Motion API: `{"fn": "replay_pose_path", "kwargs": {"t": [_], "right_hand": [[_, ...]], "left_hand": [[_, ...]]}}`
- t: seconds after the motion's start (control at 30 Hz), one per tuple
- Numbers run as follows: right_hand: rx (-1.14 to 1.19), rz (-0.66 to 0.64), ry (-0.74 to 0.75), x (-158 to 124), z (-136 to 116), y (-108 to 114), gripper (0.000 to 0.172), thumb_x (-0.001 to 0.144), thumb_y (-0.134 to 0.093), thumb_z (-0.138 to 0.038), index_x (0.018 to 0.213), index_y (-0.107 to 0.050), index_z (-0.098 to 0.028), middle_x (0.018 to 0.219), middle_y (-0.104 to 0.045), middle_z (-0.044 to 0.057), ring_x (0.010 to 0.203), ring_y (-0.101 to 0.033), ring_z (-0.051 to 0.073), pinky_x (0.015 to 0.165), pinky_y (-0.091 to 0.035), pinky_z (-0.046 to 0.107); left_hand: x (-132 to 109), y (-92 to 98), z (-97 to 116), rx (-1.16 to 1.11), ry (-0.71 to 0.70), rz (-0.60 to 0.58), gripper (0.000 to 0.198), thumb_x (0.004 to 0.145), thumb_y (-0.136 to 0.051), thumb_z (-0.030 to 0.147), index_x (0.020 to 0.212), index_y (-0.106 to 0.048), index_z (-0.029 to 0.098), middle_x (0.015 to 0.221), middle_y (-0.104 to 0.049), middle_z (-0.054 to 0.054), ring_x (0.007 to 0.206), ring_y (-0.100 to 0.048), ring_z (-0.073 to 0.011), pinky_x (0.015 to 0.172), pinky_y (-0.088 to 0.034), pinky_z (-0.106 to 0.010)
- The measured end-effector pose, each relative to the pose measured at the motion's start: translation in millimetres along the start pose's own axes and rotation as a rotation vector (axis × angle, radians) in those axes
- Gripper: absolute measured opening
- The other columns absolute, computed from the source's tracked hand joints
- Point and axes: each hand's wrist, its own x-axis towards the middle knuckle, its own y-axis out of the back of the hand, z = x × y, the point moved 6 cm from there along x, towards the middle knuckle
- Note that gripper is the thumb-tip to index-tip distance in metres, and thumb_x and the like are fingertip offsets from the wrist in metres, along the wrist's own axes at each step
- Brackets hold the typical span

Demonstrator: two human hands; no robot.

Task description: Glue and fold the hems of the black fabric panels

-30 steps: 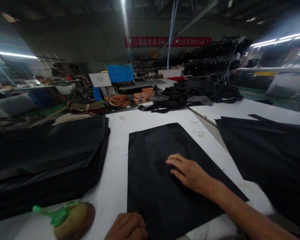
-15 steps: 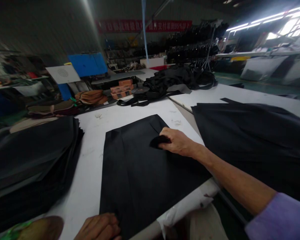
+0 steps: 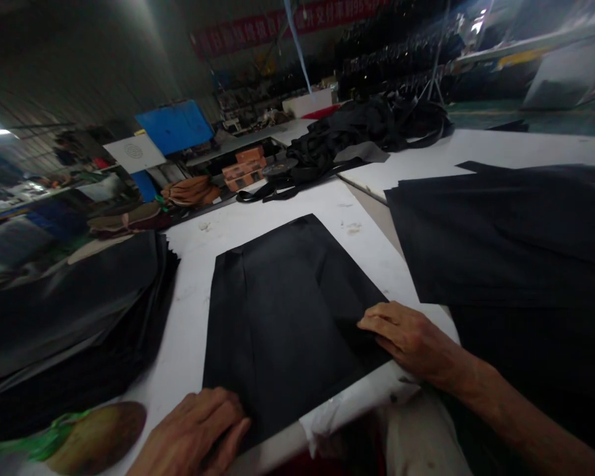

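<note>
A black fabric panel (image 3: pixel 287 317) lies on the white table in front of me, with a crease down its left side and a few wrinkles. My left hand (image 3: pixel 198 430) is at its near left corner, fingers bent and closed over the edge. At the near right edge, my right hand (image 3: pixel 411 340) pinches the panel between its fingertips and thumb. What lies beneath both sets of fingers is hidden.
Stacked black panels (image 3: pixel 79 311) lie to the left, more black panels (image 3: pixel 506 231) to the right. A brownish round object (image 3: pixel 102 436) with green plastic sits by my left hand. Behind are a heap of black straps (image 3: pixel 361 135), orange boxes (image 3: pixel 244 168) and brown bundles (image 3: pixel 191 192).
My right hand has moved from the panel's middle toward its near right edge. The dark fuzzy piece it held is no longer visible. My left hand stays at the near left corner.
</note>
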Motion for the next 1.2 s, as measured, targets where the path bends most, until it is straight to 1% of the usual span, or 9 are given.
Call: {"fn": "replay_pose_path", "kwargs": {"t": [0.07,0.13,0.27,0.37,0.63,0.8,0.93,1.07,1.2], "right_hand": [[0.038,-0.038,0.032,0,1,-2,0.029,0.085,-0.043,-0.002,0.106,-0.057,-0.016,0.097,-0.063,0.009,0.09,-0.059,0.02,0.079,-0.052,0.034],[0.039,-0.066,0.038,1,3,-1,0.03,0.085,-0.042,-0.001,0.105,-0.058,-0.016,0.098,-0.064,0.009,0.089,-0.059,0.02,0.078,-0.051,0.034],[-0.034,-0.165,0.042,1,4,-1,0.033,0.08,-0.044,0.003,0.102,-0.06,-0.016,0.096,-0.065,0.009,0.085,-0.06,0.022,0.073,-0.051,0.036],[-0.073,-0.222,0.049,-1,7,-3,0.034,0.078,-0.047,0.003,0.103,-0.06,-0.017,0.099,-0.064,0.009,0.086,-0.059,0.023,0.075,-0.049,0.038],[-0.078,-0.244,-0.003,-3,12,2,0.034,0.076,-0.047,0.002,0.099,-0.064,-0.018,0.099,-0.065,0.01,0.088,-0.059,0.025,0.075,-0.048,0.039],[0.133,-0.262,-0.091,0,21,7,0.038,0.077,-0.04,0.002,0.098,-0.065,-0.018,0.103,-0.065,0.008,0.095,-0.059,0.02,0.083,-0.048,0.036],[0.362,-0.139,-0.264,-5,41,17,0.04,0.081,-0.036,0.0,0.104,-0.062,-0.019,0.109,-0.063,0.005,0.103,-0.056,0.015,0.091,-0.045,0.032],[0.523,0.03,-0.439,-14,59,26,0.026,0.088,-0.043,-0.009,0.1,-0.062,-0.021,0.099,-0.063,0.003,0.088,-0.06,0.014,0.079,-0.049,0.028],[0.533,0.055,-0.479,-18,62,26,0.02,0.09,-0.044,-0.015,0.096,-0.062,-0.021,0.097,-0.063,0.004,0.087,-0.059,0.015,0.078,-0.048,0.03]], "left_hand": [[26,2.5,10,-0.046,0.026,0.023,0.018,0.091,-0.042,0.024,0.092,-0.06,0.024,0.084,-0.067,0.002,0.076,-0.064,-0.0117,0.069,-0.052,-0.019],[52,-7.0,19,-0.101,0.064,0.018,0.019,0.091,-0.042,0.02,0.1,-0.059,0.023,0.098,-0.065,-0.001,0.09,-0.062,-0.0132,0.081,-0.052,-0.024],[95,-47.5,37,-0.208,0.066,-0.086,0.031,0.088,-0.043,0.009,0.114,-0.054,0.022,0.127,-0.054,-0.004,0.119,-0.047,-0.0177,0.099,-0.043,-0.036],[110,-72.5,48,-0.259,0.052,-0.171,0.041,0.086,-0.042,0.003,0.123,-0.049,0.021,0.136,-0.046,-0.006,0.128,-0.037,-0.0192,0.104,-0.038,-0.04],[108,-92.2,51,-0.309,0.036,-0.192,0.051,0.082,-0.042,0.0,0.125,-0.049,0.027,0.138,-0.044,-0.005,0.132,-0.031,-0.0227,0.102,-0.037,-0.046],[106,-98.5,48,-0.289,0.026,-0.168,0.054,0.081,-0.04,-0.001,0.124,-0.049,0.031,0.137,-0.045,-0.004,0.13,-0.033,-0.0242,0.099,-0.039,-0.048],[105,-99.1,46,-0.274,0.005,-0.151,0.058,0.079,-0.039,-0.002,0.126,-0.049,0.032,0.137,-0.046,-0.004,0.129,-0.035,-0.0245,0.096,-0.042,-0.048],[106,-99.3,45,-0.248,-0.009,-0.128,0.056,0.079,-0.04,-0.001,0.124,-0.051,0.032,0.135,-0.047,-0.005,0.126,-0.039,-0.0262,0.092,-0.045,-0.049],[106,-99.6,45,-0.229,-0.021,-0.084,0.056,0.078,-0.04,0.0,0.123,-0.053,0.032,0.134,-0.049,-0.005,0.124,-0.042,-0.0262,0.091,-0.047,-0.047]]}}
